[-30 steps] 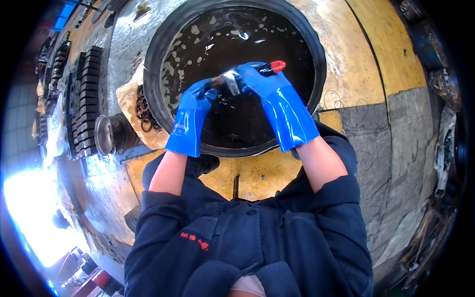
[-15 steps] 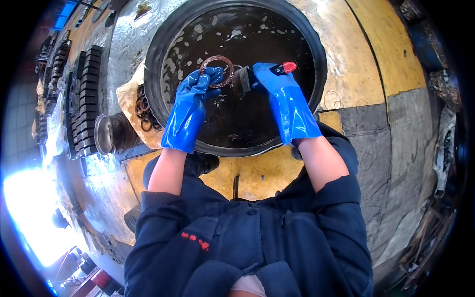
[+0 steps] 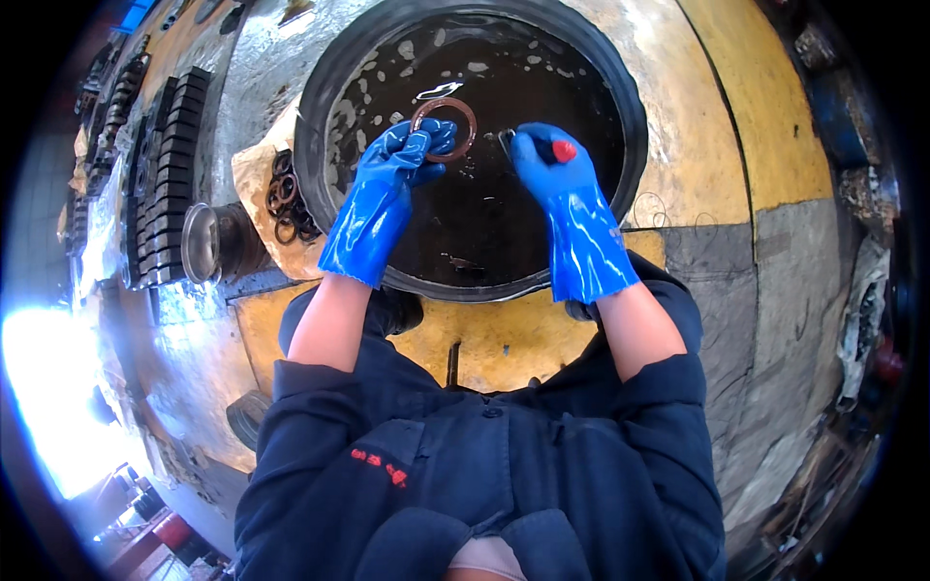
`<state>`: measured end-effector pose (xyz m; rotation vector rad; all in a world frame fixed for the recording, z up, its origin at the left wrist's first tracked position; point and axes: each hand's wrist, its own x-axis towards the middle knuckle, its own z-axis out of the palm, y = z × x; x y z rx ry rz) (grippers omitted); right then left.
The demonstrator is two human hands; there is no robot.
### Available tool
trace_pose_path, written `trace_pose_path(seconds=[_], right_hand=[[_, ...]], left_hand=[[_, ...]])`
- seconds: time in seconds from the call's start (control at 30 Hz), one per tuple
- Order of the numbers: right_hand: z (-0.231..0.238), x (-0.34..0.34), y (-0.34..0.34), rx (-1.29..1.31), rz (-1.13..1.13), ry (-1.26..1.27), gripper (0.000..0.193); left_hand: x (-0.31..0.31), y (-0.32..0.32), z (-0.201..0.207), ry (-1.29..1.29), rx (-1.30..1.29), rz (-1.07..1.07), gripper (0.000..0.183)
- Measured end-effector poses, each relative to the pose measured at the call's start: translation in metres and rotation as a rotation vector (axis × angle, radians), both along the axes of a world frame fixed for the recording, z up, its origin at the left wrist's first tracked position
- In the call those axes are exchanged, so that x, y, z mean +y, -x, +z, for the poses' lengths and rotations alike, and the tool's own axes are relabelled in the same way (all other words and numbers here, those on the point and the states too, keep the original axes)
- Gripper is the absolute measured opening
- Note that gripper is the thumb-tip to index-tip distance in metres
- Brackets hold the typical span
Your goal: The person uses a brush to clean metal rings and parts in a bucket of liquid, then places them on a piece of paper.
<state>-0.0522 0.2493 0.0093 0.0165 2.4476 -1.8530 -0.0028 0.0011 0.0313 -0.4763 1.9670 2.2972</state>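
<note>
Both my hands wear long blue rubber gloves and are over a round black tub (image 3: 636, 116) of dark liquid. My left hand (image 3: 402, 155) is closed on a reddish-brown metal ring (image 3: 472, 131), which it holds up by its left side. My right hand (image 3: 554, 165), apart from the ring, is closed round a flat brush-like tool with a red-tipped handle (image 3: 563, 150). Only the handle's end and a small dark edge of its head show; the rest is hidden by the glove.
Left of the tub, several dark rings (image 3: 284, 198) lie on brown paper (image 3: 254, 184). Beside them is a metal cylinder (image 3: 203, 244), then rows of dark ridged parts (image 3: 179, 165). Thin wire loops (image 3: 649, 208) lie on the floor at the right.
My right hand has drawn the tool away from the ring, to the right, and its flat head has turned mostly out of sight. The ring stays in my left hand.
</note>
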Motion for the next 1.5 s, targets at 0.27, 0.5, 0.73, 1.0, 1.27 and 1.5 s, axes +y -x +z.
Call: trace_pose_path(seconds=[0.27, 0.5, 0.73, 1.0, 1.27, 1.5], right_hand=[[-0.014, 0.021, -0.077, 0.537, 0.239, -0.343, 0.02], [-0.016, 0.028, -0.09, 0.498, 0.317, -0.483, 0.021], [-0.018, 0.028, -0.09, 0.474, 0.312, -0.572, 0.02], [-0.014, 0.023, -0.091, 0.407, 0.336, -0.652, 0.021], [0.002, 0.016, -0.09, 0.396, 0.368, -0.628, 0.023], [0.0, 0.017, -0.093, 0.371, 0.328, -0.624, 0.024]], left_hand=[[-0.012, -0.003, -0.002, -0.033, 0.114, -0.101, 0.03], [-0.029, -0.033, 0.054, 0.275, 0.095, 0.045, 0.04], [-0.139, -0.063, 0.078, 0.329, 0.168, 0.436, 0.039], [-0.312, -0.094, 0.0, 0.601, -0.064, 0.539, 0.03], [-0.38, -0.075, -0.127, 0.527, -0.073, 0.594, 0.049], [-0.381, -0.106, -0.206, 0.553, -0.376, 0.575, 0.056]])
